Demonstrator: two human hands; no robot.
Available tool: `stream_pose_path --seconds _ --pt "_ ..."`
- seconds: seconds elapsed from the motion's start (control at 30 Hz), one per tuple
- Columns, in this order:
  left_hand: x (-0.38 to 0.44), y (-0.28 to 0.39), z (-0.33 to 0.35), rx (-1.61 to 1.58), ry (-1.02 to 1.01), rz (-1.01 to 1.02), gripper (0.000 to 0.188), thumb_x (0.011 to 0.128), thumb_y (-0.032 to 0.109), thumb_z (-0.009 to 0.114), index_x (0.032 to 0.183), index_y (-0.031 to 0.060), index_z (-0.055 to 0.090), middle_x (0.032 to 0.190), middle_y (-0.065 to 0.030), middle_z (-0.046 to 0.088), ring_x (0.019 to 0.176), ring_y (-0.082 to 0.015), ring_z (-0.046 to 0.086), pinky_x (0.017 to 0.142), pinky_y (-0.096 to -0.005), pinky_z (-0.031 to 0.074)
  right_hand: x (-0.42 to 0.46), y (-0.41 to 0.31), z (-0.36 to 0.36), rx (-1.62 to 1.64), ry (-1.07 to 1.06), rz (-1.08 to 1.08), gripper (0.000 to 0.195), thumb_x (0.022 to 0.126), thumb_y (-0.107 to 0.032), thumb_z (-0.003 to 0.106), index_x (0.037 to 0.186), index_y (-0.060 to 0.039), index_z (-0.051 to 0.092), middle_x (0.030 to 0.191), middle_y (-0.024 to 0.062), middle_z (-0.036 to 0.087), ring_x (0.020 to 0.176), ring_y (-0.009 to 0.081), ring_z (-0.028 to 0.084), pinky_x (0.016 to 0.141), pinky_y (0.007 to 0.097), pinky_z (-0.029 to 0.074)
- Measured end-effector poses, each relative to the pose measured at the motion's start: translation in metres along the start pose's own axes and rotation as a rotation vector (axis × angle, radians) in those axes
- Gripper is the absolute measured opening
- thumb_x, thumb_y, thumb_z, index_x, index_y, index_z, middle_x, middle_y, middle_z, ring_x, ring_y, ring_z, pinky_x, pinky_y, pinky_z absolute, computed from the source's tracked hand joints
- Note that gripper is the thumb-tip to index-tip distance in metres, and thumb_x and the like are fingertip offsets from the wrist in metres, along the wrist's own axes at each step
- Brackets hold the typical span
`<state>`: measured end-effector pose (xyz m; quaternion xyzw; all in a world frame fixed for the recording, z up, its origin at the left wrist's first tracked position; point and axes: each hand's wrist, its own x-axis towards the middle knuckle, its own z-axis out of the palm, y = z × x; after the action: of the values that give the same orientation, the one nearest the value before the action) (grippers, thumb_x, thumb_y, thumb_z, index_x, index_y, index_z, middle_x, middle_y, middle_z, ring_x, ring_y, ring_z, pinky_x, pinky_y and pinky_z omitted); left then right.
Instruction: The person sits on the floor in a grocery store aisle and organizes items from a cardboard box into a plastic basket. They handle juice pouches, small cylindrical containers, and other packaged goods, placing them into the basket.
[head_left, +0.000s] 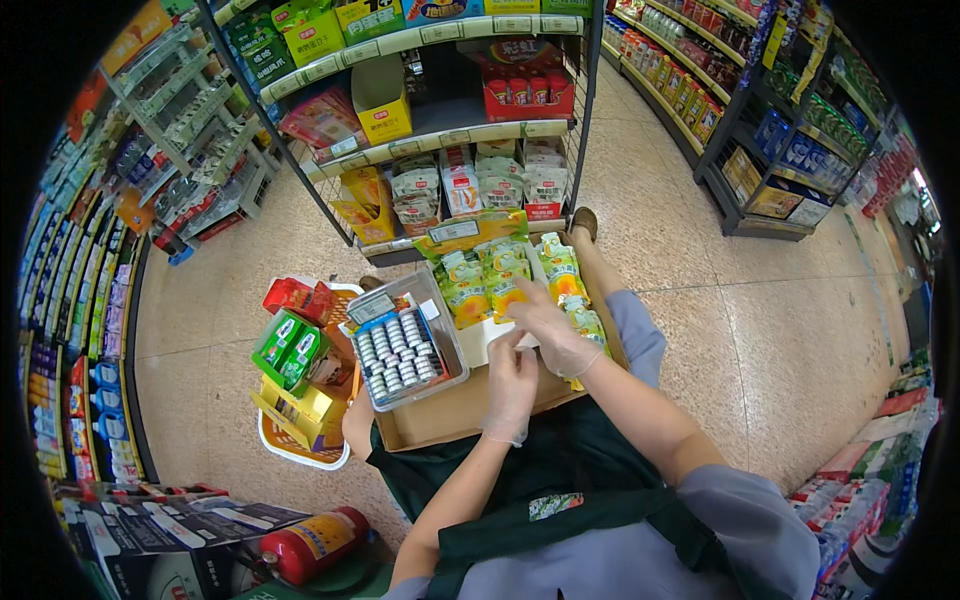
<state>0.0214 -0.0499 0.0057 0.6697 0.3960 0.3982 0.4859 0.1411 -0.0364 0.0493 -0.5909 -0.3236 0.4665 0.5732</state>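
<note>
Across my lap rests a shallow cardboard tray (431, 424). Inside it stands a display box (480, 343) with yellow-green pouches (470, 296), and more pouches (562, 274) lie along the tray's right side. My right hand (551, 328), in a clear glove and blurred, hovers over the display box with its fingers apart. Close below it, my left hand (512, 386), also gloved, has curled fingers near the box's front edge; whether it grips the edge is unclear. Left of the pouches sits a clear plastic bin (459, 352) of small white-capped containers (396, 352).
An orange and white basket (304, 459) of packaged goods stands on the floor at my left. Ahead is a shelf rack (420, 49) with snack boxes and bagged goods. A red fire extinguisher (319, 544) lies at lower left. More stocked shelves (780, 161) stand at right.
</note>
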Motion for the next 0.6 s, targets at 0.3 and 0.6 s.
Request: stream_pose_path --seconds 0.3,0.6 --pt "0.008 -0.013 -0.01 -0.199 0.007 -0.176 0.058 0.097 0.008 0.058 0.15 0.0001 0.035 0.141 -0.0132 0.048 0.11 -0.02 0.057 0.1 -0.034 0.046 0.021 0.016 0.015 -0.409 0.13 0.111 0.061 0.087 -0.01 0.051 0.147 -0.004 0.044 0.157 0.0196 0.026 0.147 0.0365 0.024 0.119 0.04 0.028" --pt "0.013 -0.017 -0.014 -0.282 -0.014 -0.241 0.06 0.098 0.009 0.058 0.151 -0.0011 0.031 0.128 -0.0147 0.057 0.113 -0.0182 0.058 0.098 -0.0307 0.046 0.018 0.013 0.014 -0.265 0.057 0.204 0.048 0.09 -0.004 0.048 0.138 -0.0022 0.056 0.15 0.0182 0.038 0.139 0.031 0.038 0.11 0.0374 0.04"
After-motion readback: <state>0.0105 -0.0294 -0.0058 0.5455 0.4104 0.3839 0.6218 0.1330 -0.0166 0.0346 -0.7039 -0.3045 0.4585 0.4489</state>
